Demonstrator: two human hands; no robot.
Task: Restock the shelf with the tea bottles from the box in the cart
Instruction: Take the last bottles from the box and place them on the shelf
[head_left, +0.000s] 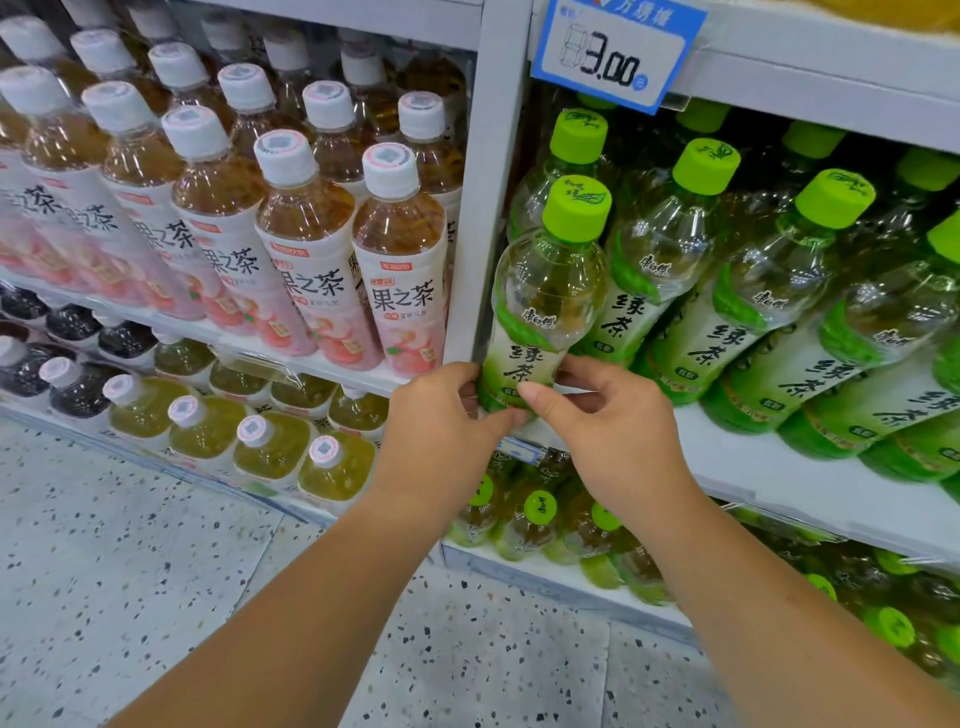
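Note:
A green tea bottle (545, 306) with a lime cap stands at the front left corner of the white shelf (753, 467), against the grey upright post. My left hand (441, 426) grips its base from the left. My right hand (608, 415) pinches the same base from the right, thumb across the label. Behind and to the right stand rows of matching green tea bottles (737, 306). The box and the cart are out of view.
Left of the post (493, 182) stand peach tea bottles (400, 270) with white caps, and dark and yellow drinks below them. A blue price tag (618, 52) hangs above. More green-capped bottles (540, 514) fill the lower shelf. Speckled floor lies below.

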